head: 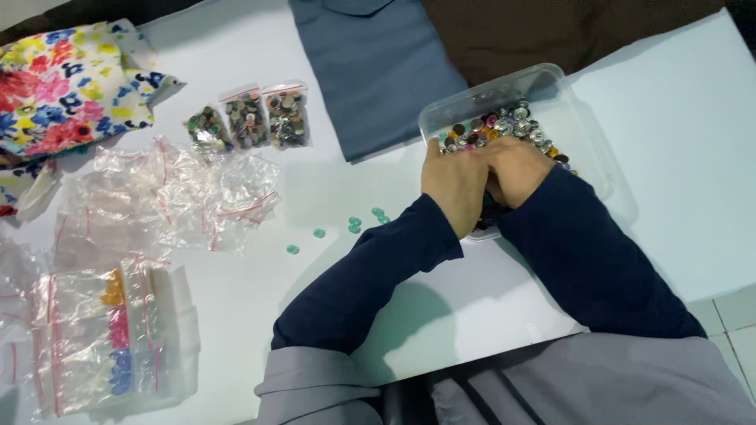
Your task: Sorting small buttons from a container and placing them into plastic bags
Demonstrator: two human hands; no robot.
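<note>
A white tabletop (677, 157) carries the work, with floor tiles showing at its right edge. Both hands, left hand (454, 182) and right hand (516, 169), dig in the clear plastic tub of mixed buttons (587, 138); their grip is hidden, so cannot be told. Judged done: three filled zip bags (247, 118) and loose green buttons (354, 224) lie out. Empty bags (181, 197) remain.

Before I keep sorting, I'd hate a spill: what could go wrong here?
Both hands, left hand and right hand, press into the clear tub of mixed buttons; a push could tip it or scatter them. The loose green buttons lie near the left sleeve, which might sweep them away.
</note>
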